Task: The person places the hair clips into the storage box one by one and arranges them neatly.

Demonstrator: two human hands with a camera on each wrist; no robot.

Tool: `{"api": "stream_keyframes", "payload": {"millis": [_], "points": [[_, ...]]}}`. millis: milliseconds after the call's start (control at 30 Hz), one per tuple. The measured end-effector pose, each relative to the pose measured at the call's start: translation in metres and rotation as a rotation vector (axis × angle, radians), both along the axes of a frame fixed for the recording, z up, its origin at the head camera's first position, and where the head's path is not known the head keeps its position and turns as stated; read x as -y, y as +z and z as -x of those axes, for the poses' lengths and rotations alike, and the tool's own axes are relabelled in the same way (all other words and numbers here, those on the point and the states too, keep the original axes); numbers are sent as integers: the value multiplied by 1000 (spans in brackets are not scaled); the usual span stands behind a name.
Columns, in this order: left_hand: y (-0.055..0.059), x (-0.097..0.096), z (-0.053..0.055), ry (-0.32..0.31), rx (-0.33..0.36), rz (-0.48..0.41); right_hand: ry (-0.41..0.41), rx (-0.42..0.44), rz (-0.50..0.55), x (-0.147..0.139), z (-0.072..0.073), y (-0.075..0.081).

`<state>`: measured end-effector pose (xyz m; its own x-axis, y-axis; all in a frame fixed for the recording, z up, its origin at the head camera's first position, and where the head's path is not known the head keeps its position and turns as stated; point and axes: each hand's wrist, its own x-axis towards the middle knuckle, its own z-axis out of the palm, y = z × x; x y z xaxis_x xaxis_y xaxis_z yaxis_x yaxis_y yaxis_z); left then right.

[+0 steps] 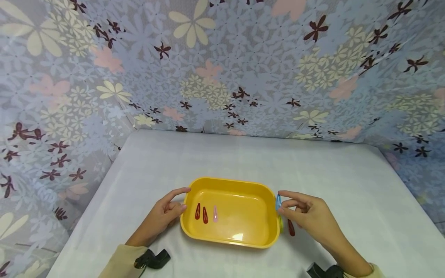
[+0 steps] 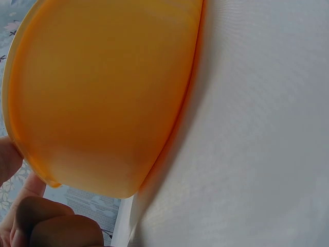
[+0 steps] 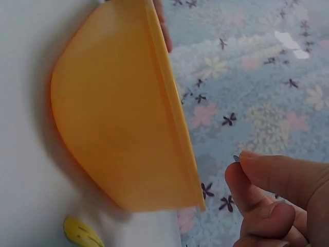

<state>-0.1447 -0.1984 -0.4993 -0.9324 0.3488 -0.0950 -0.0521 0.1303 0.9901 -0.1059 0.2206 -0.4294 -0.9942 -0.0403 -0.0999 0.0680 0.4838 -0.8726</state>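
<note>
A yellow plastic tray (image 1: 240,245) stands on the white table. Inside, toward its left, lie a red hair clip (image 1: 197,211), a second red hair clip (image 1: 205,215) and a pink hair clip (image 1: 215,213). My left hand (image 1: 164,210) touches the tray's left rim with index finger and thumb apart, the other fingers bent. Just beyond the right rim, my right hand (image 1: 307,210) pinches a blue hair clip (image 1: 278,202) between thumb and index finger; only its tip shows in the right wrist view. Near that hand lie a yellow-green hair clip (image 3: 82,232) and a dark red hair clip (image 1: 291,227).
The white tabletop (image 1: 222,156) extends around the tray. Flowered fabric (image 1: 229,69) hangs behind the table and along both sides. A black wrist device (image 1: 153,259) sits by the left sleeve, and another (image 1: 325,271) by the right.
</note>
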Motion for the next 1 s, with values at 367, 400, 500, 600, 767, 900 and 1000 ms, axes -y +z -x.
{"api": "stream_keyframes", "payload": {"millis": [367, 400, 500, 600, 767, 900, 1000], "points": [[2, 0, 0, 1, -1, 3, 141, 22, 12, 19, 6, 2], [2, 0, 0, 1, 0, 4, 146, 20, -3, 21, 7, 3], [2, 0, 0, 5, 2, 10, 158, 19, -31, 26, 8, 3], [2, 0, 0, 12, 7, 23, 172, 8, -48, 30, 9, 4], [3, -1, -1, 17, 8, 34, 207, -29, -42, 37, 11, 3], [2, -1, -1, 16, 11, 30, 253, -63, -61, 44, 13, 2], [2, -1, -1, 15, 12, 27, 276, -71, -88, 50, 15, 1]]}}
